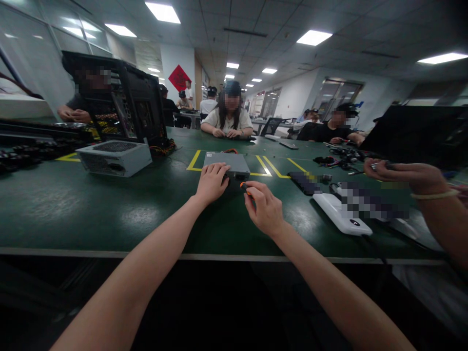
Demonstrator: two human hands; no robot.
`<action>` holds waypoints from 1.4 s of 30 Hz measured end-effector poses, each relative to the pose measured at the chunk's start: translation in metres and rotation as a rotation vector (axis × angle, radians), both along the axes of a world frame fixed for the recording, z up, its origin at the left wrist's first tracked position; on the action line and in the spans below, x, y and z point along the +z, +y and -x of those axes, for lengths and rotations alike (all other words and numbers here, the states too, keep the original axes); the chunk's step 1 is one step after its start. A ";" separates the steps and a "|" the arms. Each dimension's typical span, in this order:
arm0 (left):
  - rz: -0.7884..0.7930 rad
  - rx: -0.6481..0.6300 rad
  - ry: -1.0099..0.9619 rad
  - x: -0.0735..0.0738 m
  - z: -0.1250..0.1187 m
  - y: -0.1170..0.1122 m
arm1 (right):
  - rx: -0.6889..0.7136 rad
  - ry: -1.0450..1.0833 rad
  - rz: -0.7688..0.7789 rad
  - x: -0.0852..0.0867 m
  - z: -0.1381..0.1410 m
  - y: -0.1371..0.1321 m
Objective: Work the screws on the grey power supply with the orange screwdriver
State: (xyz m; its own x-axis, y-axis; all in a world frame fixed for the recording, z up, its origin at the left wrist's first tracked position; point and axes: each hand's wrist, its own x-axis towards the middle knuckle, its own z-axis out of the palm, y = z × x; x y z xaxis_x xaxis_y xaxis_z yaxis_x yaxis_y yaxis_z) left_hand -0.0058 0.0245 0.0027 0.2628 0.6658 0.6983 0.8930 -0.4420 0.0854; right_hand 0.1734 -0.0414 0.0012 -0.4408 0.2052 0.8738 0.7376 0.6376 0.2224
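Note:
A flat grey metal power supply (pixel 236 161) lies on the green table in front of me, with a small white label and coloured wires at its far side. My left hand (pixel 213 183) holds its near left corner, fingers over the top and thumb down by the front face. Just off the near right corner, my right hand (pixel 265 204) is closed around an orange-and-black screwdriver (pixel 243 185). Most of that tool is hidden by the fingers, and its tip cannot be made out.
A larger power supply (pixel 133 160) and an open black computer case (pixel 141 97) stand at left. To the right lie a dark phone (pixel 303 182), a white power bank (pixel 341 214) and tangled cables (pixel 340 158). Another person's hand (pixel 405 174) reaches in there; a person (pixel 228 114) sits opposite.

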 end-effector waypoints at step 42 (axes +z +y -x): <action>-0.053 -0.011 0.012 -0.002 0.001 0.003 | -0.078 -0.049 -0.077 0.001 0.000 -0.002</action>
